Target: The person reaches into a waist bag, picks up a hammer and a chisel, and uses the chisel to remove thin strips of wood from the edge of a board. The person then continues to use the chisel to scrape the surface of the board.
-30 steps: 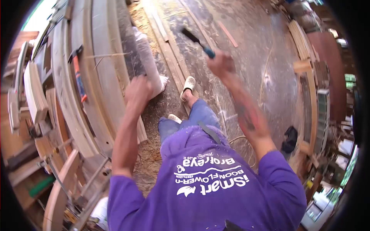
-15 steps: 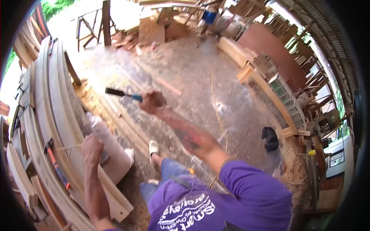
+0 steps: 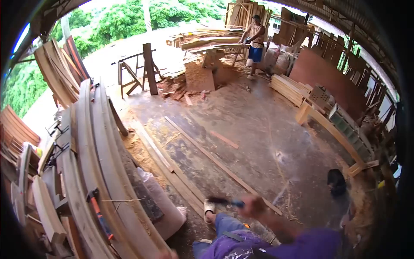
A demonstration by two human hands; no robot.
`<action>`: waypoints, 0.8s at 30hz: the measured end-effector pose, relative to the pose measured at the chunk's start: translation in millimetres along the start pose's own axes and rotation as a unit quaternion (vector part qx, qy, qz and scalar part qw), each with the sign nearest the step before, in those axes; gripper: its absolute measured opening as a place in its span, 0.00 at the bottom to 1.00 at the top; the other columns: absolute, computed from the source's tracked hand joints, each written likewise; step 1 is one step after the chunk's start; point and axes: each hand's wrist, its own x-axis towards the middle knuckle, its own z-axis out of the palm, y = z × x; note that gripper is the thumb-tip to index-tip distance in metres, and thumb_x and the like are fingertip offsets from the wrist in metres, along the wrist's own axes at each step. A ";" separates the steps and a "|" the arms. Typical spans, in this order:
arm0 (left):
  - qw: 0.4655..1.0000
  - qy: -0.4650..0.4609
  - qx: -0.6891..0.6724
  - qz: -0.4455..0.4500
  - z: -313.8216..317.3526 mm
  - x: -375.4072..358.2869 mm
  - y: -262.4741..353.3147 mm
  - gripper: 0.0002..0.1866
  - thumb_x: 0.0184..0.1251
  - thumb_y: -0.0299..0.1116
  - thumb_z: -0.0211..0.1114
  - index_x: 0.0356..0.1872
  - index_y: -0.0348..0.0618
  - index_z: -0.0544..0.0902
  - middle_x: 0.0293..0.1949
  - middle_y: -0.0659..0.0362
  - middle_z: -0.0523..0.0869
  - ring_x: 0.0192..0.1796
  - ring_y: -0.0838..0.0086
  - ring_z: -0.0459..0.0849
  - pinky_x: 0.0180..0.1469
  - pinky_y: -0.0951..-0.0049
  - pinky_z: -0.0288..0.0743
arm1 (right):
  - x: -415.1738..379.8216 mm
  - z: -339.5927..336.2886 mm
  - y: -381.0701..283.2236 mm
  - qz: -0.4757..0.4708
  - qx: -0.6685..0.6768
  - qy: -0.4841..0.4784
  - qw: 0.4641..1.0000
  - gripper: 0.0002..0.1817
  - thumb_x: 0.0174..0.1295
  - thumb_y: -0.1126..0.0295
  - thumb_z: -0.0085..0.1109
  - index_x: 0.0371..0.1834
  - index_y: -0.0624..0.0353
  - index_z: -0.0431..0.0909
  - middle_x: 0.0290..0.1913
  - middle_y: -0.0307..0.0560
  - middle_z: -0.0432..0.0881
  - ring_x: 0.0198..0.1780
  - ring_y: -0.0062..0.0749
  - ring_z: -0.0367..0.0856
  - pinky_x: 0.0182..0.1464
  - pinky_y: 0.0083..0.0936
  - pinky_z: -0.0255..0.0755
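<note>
My right hand [image 3: 253, 207] is closed around the blue handle of a chisel [image 3: 226, 201], whose wide dark blade points left above my shoe; both are blurred. Only a smeared bit of my left hand [image 3: 167, 254] shows at the bottom edge, by the near end of the long planks [image 3: 123, 181]; its fingers cannot be made out. On those planks lies a hammer [image 3: 99, 213] with an orange and dark handle. A thin wood strip [image 3: 123, 200] crosses the planks beside the hammer head.
A pale sack [image 3: 161, 200] stands against the planks. Long boards [image 3: 189, 185] and a loose batten [image 3: 224, 166] lie on the floor. A person [image 3: 255, 41] stands by a lumber pile at the back. At right are a wooden frame [image 3: 334, 134] and a black bag [image 3: 336, 182].
The view has tilted up, bringing the person and trees into sight. My right hand, still with the chisel, has come lower and nearer my body. My left hand has slipped mostly out of view.
</note>
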 end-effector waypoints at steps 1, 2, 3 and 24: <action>0.991 0.105 -0.001 0.079 4.5 48.8 1.7 0.15 0.68 0.42 0.59 0.31 0.39 0.82 0.28 0.42 0.85 0.29 0.47 0.86 0.32 0.50 0.80 | 47.0 19.3 -2.7 -0.051 0.009 0.049 0.997 0.12 0.55 0.59 0.65 0.28 0.57 0.80 0.26 0.53 0.82 0.26 0.51 0.82 0.29 0.45 0.75; 0.994 0.091 -0.021 0.059 -11.0 99.2 16.4 0.15 0.67 0.41 0.59 0.30 0.38 0.83 0.31 0.41 0.87 0.31 0.47 0.87 0.35 0.49 0.81 | 95.5 26.1 -18.1 -0.057 0.043 0.057 0.996 0.10 0.56 0.63 0.66 0.24 0.56 0.80 0.22 0.52 0.80 0.24 0.47 0.82 0.26 0.40 0.76; 0.997 0.062 -0.031 0.040 -28.4 132.9 29.7 0.16 0.68 0.39 0.59 0.29 0.37 0.84 0.30 0.40 0.86 0.33 0.44 0.86 0.38 0.48 0.80 | 141.7 52.7 -21.7 -0.015 -0.017 0.005 1.000 0.11 0.57 0.61 0.65 0.28 0.59 0.83 0.23 0.54 0.83 0.25 0.49 0.84 0.29 0.43 0.77; 0.981 0.181 -0.076 0.001 118.8 101.5 -70.9 0.17 0.68 0.42 0.64 0.51 0.41 0.84 0.62 0.45 0.75 0.69 0.47 0.68 0.70 0.43 0.55 | -75.1 20.5 -11.7 0.207 0.066 -0.098 0.971 0.21 0.56 0.50 0.69 0.31 0.59 0.81 0.33 0.54 0.83 0.34 0.48 0.83 0.40 0.42 0.76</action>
